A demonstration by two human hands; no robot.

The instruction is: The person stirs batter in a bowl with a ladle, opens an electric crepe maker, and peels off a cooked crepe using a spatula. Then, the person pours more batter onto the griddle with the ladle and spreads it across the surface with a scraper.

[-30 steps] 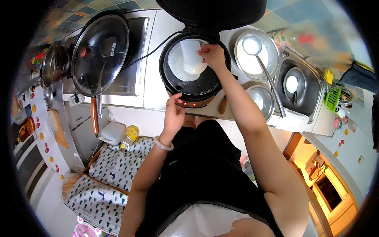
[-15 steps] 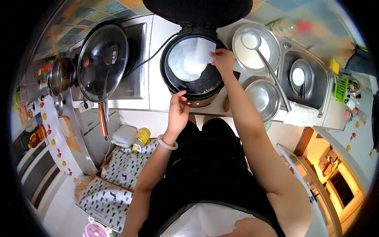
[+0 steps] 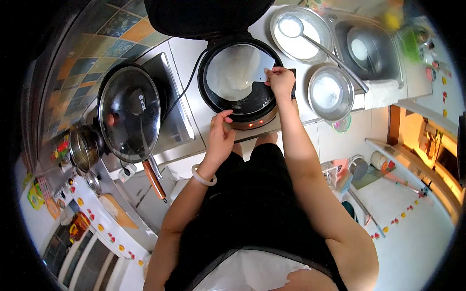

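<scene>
My right hand (image 3: pixel 280 82) is closed on a flat, pale plastic scraper (image 3: pixel 260 67). The scraper lies over the right part of a thin white layer of batter (image 3: pixel 225 72) spread on a round black electric griddle (image 3: pixel 258 101). Near the griddle's front rim is my left hand (image 3: pixel 222 136), its fingers loosely bent and apart with nothing in them; a pale bangle (image 3: pixel 204 177) circles that wrist. The griddle's black lid (image 3: pixel 208 17) stands raised behind it, and two red lights glow on its front.
Right of the griddle, a metal bowl (image 3: pixel 278 44) of white batter has a ladle (image 3: pixel 315 42) resting in it. A second metal bowl (image 3: pixel 316 103) sits nearer me, beside the sink (image 3: pixel 342 34). To the left stands a lidded frying pan (image 3: pixel 128 114), its handle past the counter edge.
My right hand and the scraper have turned and moved slightly down and to the right over the griddle. My left hand stays near the front rim. The whole view has rotated.
</scene>
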